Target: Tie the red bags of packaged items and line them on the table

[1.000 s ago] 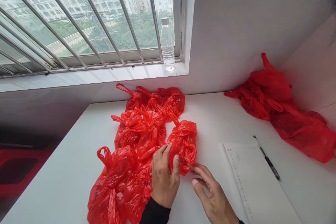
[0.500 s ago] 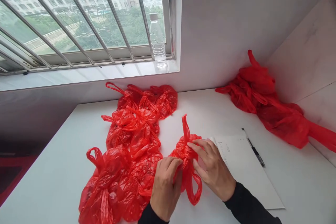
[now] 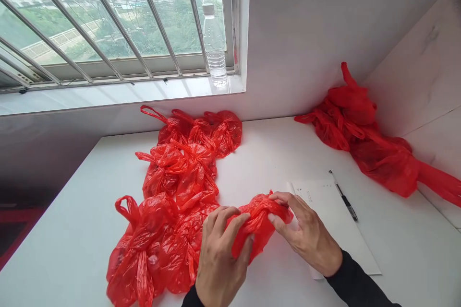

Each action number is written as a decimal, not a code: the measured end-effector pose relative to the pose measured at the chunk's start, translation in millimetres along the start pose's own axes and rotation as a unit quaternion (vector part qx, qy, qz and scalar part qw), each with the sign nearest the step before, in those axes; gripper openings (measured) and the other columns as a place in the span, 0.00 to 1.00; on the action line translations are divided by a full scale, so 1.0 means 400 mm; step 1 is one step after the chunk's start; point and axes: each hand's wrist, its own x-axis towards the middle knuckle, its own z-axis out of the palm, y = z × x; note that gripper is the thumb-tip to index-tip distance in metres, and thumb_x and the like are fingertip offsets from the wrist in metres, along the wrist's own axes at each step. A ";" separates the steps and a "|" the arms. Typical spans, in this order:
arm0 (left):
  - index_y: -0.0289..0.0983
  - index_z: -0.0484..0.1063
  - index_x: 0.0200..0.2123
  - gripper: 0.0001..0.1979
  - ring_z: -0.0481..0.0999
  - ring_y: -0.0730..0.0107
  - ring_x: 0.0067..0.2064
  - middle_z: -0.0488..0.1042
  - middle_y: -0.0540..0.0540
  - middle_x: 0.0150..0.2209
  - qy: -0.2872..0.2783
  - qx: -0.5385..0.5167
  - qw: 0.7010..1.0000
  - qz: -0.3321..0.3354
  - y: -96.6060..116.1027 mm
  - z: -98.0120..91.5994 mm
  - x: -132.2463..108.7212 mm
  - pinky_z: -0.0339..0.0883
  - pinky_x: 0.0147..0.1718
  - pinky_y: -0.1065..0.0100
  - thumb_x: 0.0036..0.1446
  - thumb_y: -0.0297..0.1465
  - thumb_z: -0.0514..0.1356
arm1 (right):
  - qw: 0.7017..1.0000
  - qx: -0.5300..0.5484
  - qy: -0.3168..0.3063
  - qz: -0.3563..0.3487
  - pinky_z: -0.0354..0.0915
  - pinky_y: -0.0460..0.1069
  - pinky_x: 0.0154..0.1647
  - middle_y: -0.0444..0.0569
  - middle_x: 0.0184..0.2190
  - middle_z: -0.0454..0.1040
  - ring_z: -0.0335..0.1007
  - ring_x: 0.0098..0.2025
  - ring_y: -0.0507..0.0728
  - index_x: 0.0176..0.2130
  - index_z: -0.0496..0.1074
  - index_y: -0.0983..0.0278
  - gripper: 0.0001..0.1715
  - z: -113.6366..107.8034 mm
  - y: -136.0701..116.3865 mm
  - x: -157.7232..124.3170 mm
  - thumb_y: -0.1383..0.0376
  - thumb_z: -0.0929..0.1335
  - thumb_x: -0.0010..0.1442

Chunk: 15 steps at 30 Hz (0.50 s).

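Observation:
A knotted red plastic bag (image 3: 260,223) lies on the white table between my two hands, its twisted top stretched sideways. My left hand (image 3: 222,252) has its fingers curled over the bag's left side, with the thumb at the near side. At the bag's right side, my right hand (image 3: 308,230) grips the twisted plastic between thumb and fingers. What the bag contains is hidden. Just left of my left hand sit more tied red bags (image 3: 154,230), crowded together and touching.
A notebook (image 3: 338,230) with handwriting lies right of my hands, a black pen (image 3: 347,204) along its edge. Loose red bags (image 3: 382,158) are heaped against the wall. A clear bottle (image 3: 215,50) stands on the sill by the barred window.
The bag's upright handle and its hanging loop no longer show; the top is now drawn out sideways between my hands. My right hand has moved slightly right, and the view has shifted a little.

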 end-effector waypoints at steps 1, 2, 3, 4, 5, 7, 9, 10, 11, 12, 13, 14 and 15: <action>0.47 0.78 0.44 0.10 0.72 0.55 0.52 0.78 0.47 0.44 0.008 -0.009 1.000 -0.003 0.001 0.000 0.004 0.67 0.52 0.54 0.61 0.29 0.61 | 1.000 0.008 -0.009 0.007 0.72 0.53 0.45 0.46 0.43 0.77 0.74 0.45 0.59 0.49 0.70 0.55 0.12 -0.001 -0.004 -0.002 0.57 0.65 0.66; 0.46 0.78 0.40 0.07 0.73 0.56 0.49 0.78 0.48 0.41 0.021 -0.018 1.000 -0.011 -0.003 -0.003 0.007 0.68 0.50 0.56 0.62 0.29 0.61 | 1.000 0.018 -0.013 0.023 0.72 0.52 0.40 0.46 0.41 0.77 0.74 0.42 0.58 0.46 0.70 0.55 0.10 -0.004 -0.004 -0.005 0.56 0.64 0.67; 0.45 0.77 0.38 0.06 0.74 0.58 0.48 0.78 0.48 0.40 0.034 -0.026 0.999 -0.024 -0.009 -0.010 0.007 0.69 0.48 0.57 0.63 0.29 0.60 | 0.998 0.029 -0.015 0.044 0.71 0.50 0.35 0.45 0.38 0.77 0.74 0.39 0.57 0.44 0.71 0.56 0.10 -0.007 0.000 -0.008 0.56 0.63 0.68; 0.44 0.76 0.38 0.05 0.75 0.59 0.47 0.78 0.48 0.39 0.048 -0.035 0.997 -0.040 -0.017 -0.019 0.006 0.70 0.47 0.58 0.64 0.30 0.60 | 0.997 0.044 -0.014 0.068 0.69 0.48 0.31 0.45 0.35 0.76 0.73 0.37 0.57 0.42 0.70 0.56 0.10 -0.010 0.007 -0.011 0.56 0.63 0.68; 0.44 0.76 0.40 0.05 0.76 0.60 0.46 0.78 0.48 0.40 0.059 -0.045 0.995 -0.060 -0.025 -0.028 0.004 0.71 0.46 0.60 0.64 0.31 0.60 | 0.994 0.061 -0.010 0.090 0.68 0.48 0.28 0.44 0.33 0.75 0.73 0.35 0.56 0.41 0.70 0.57 0.10 -0.013 0.016 -0.015 0.56 0.62 0.69; 0.43 0.75 0.43 0.06 0.78 0.63 0.43 0.78 0.48 0.41 0.068 -0.062 0.990 -0.102 -0.033 -0.048 -0.002 0.74 0.42 0.63 0.66 0.33 0.58 | 0.988 0.096 0.003 0.123 0.69 0.47 0.30 0.44 0.31 0.74 0.73 0.33 0.55 0.39 0.69 0.58 0.12 -0.016 0.033 -0.020 0.56 0.61 0.69; 0.44 0.74 0.47 0.08 0.79 0.64 0.42 0.78 0.48 0.43 0.066 -0.080 0.986 -0.134 -0.026 -0.061 -0.003 0.75 0.40 0.65 0.67 0.34 0.57 | 0.985 0.115 0.013 0.131 0.71 0.48 0.35 0.46 0.34 0.75 0.74 0.36 0.56 0.41 0.69 0.58 0.12 -0.017 0.039 -0.024 0.56 0.61 0.69; 0.44 0.73 0.49 0.09 0.79 0.64 0.44 0.78 0.48 0.45 0.065 -0.089 0.984 -0.142 -0.018 -0.064 -0.002 0.75 0.40 0.65 0.67 0.35 0.57 | 0.985 0.114 0.019 0.128 0.71 0.49 0.38 0.47 0.37 0.76 0.74 0.39 0.57 0.43 0.69 0.58 0.12 -0.016 0.036 -0.024 0.55 0.61 0.69; 0.45 0.73 0.49 0.10 0.78 0.63 0.45 0.77 0.48 0.46 0.066 -0.100 0.983 -0.142 -0.007 -0.066 0.000 0.74 0.42 0.65 0.66 0.35 0.59 | 0.987 0.108 0.024 0.120 0.71 0.49 0.40 0.47 0.40 0.76 0.74 0.42 0.57 0.46 0.69 0.58 0.13 -0.016 0.029 -0.024 0.54 0.62 0.68; 0.46 0.73 0.49 0.10 0.78 0.62 0.47 0.77 0.48 0.46 0.069 -0.111 0.982 -0.135 0.006 -0.066 0.003 0.74 0.44 0.64 0.65 0.35 0.60 | 0.988 0.100 0.026 0.111 0.71 0.49 0.41 0.47 0.42 0.76 0.74 0.43 0.58 0.50 0.68 0.57 0.16 -0.017 0.020 -0.023 0.52 0.64 0.67; 0.46 0.74 0.48 0.09 0.77 0.62 0.48 0.76 0.48 0.46 0.072 -0.122 0.982 -0.124 0.018 -0.067 0.005 0.73 0.46 0.63 0.64 0.35 0.62 | 0.990 0.094 0.023 0.103 0.71 0.49 0.41 0.46 0.42 0.76 0.74 0.44 0.58 0.52 0.67 0.56 0.19 -0.018 0.008 -0.022 0.51 0.65 0.66; 0.46 0.74 0.46 0.08 0.76 0.62 0.48 0.75 0.48 0.45 0.075 -0.132 0.982 -0.111 0.030 -0.068 0.008 0.72 0.47 0.63 0.63 0.33 0.62 | 0.991 0.092 0.017 0.098 0.70 0.48 0.41 0.45 0.41 0.75 0.74 0.42 0.57 0.52 0.68 0.56 0.19 -0.020 -0.003 -0.021 0.50 0.66 0.65; 0.46 0.75 0.43 0.06 0.76 0.62 0.47 0.74 0.49 0.45 0.083 -0.139 0.982 -0.099 0.040 -0.070 0.009 0.72 0.47 0.63 0.62 0.32 0.63 | 0.991 0.094 0.011 0.099 0.69 0.47 0.38 0.43 0.37 0.75 0.72 0.38 0.56 0.49 0.69 0.56 0.17 -0.023 -0.012 -0.019 0.50 0.66 0.66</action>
